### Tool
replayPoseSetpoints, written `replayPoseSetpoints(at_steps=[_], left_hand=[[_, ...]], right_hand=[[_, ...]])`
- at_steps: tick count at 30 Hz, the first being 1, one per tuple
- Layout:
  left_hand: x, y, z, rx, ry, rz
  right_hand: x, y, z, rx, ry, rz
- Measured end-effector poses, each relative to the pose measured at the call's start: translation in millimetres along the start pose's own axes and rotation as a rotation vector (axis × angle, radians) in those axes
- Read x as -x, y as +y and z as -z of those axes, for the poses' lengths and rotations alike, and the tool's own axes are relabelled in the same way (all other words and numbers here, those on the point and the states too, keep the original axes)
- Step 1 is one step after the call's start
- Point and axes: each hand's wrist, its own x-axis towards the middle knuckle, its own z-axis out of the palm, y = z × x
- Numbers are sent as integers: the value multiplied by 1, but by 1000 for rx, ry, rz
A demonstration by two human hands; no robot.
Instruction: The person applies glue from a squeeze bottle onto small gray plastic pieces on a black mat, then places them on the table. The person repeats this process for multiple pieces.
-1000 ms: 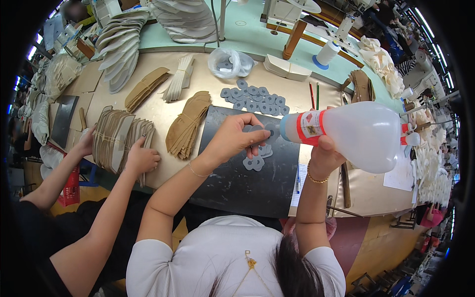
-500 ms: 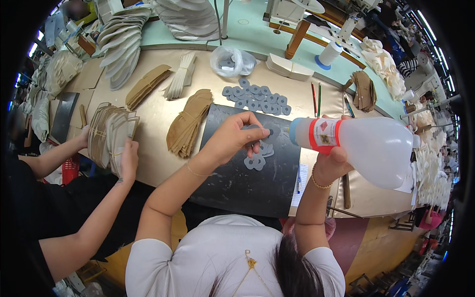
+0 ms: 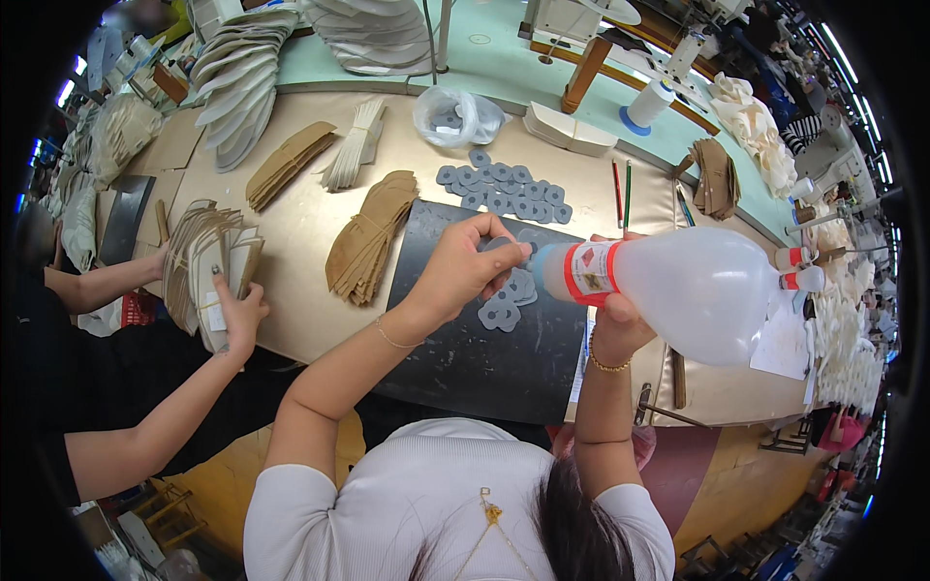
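Observation:
My left hand (image 3: 467,259) is closed in a pinch on a small grey flat piece with rounded edges (image 3: 497,244), above a black mat (image 3: 465,363). Wrapped round the neck end of a translucent plastic bottle (image 3: 693,290) is my right hand (image 3: 620,329). The bottle lies tilted on its side in the air, its blue cap end (image 3: 554,268) pointing left, right beside my left fingertips; whether its tip touches the piece is hidden. Below my left fingers, several grey pieces with holes (image 3: 500,314) overlap on the mat. More such grey pieces (image 3: 504,184) lie beyond the mat's far edge.
Brown bundles (image 3: 370,237) and a pale strip bundle (image 3: 354,145) lie left of the mat. A clear plastic bag (image 3: 455,116) and pencils (image 3: 627,194) lie farther back. At left, a co-worker's hands (image 3: 240,310) hold a stack of pale pieces (image 3: 201,266).
My right hand has brought the bottle left, its cap end now closer to my left fingertips. My left hand has barely moved. The co-worker's hand has shifted on the stack.

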Motion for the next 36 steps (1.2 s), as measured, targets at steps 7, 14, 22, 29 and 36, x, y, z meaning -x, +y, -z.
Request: replayPoseSetpoints(at_steps=[7, 14, 22, 29, 36], left_hand=[[-17, -1, 11, -107, 17, 14], [-122, -33, 101, -339, 257, 32], [-163, -47, 117, -493, 354, 11], [-96, 0, 116, -120, 199, 19], [-14, 62, 146, -327, 224, -158]], right_hand=[[1, -2, 10, -3, 106, -15], [1, 2, 28, -173, 105, -65], [-3, -5, 24, 63, 163, -24], [0, 11, 37, -34, 196, -77], [-15, 13, 25, 79, 103, -51]])
